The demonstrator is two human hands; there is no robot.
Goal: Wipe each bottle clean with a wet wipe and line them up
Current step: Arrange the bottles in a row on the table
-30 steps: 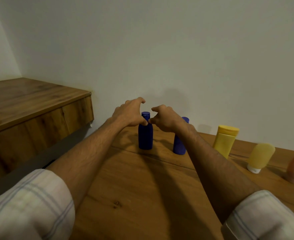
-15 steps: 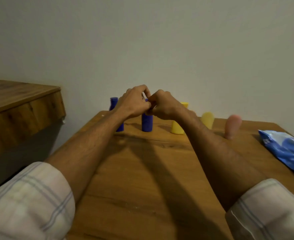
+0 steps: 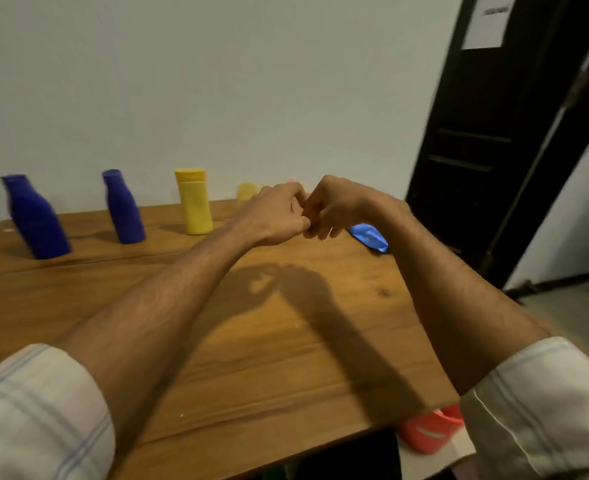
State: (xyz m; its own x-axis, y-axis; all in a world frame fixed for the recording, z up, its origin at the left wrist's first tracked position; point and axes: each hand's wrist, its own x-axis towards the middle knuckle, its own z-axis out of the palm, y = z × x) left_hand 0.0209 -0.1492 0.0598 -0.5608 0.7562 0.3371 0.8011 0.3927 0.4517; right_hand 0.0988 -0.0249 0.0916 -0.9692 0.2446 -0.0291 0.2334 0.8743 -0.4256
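Note:
Along the wall at the back of the wooden table [image 3: 216,348] stand two dark blue bottles [image 3: 35,220] [image 3: 123,207], a tall yellow bottle [image 3: 193,202] and a smaller yellow bottle [image 3: 246,192] partly hidden behind my left hand. My left hand [image 3: 274,216] and my right hand [image 3: 338,206] hover together above the table, to the right of the bottles. Their fingers are curled and the fingertips meet; nothing shows between them. A blue wipe pack [image 3: 371,239] lies on the table just behind my right hand.
A dark door [image 3: 500,133] stands at the right beyond the table's edge. A red object [image 3: 429,433] sits below the table's near right corner. My striped sleeves fill both lower corners.
My view has swung right, so the bottles now sit at the left. Both hands have left the blue bottle's cap and moved right, still held together, over the area near the wipe pack.

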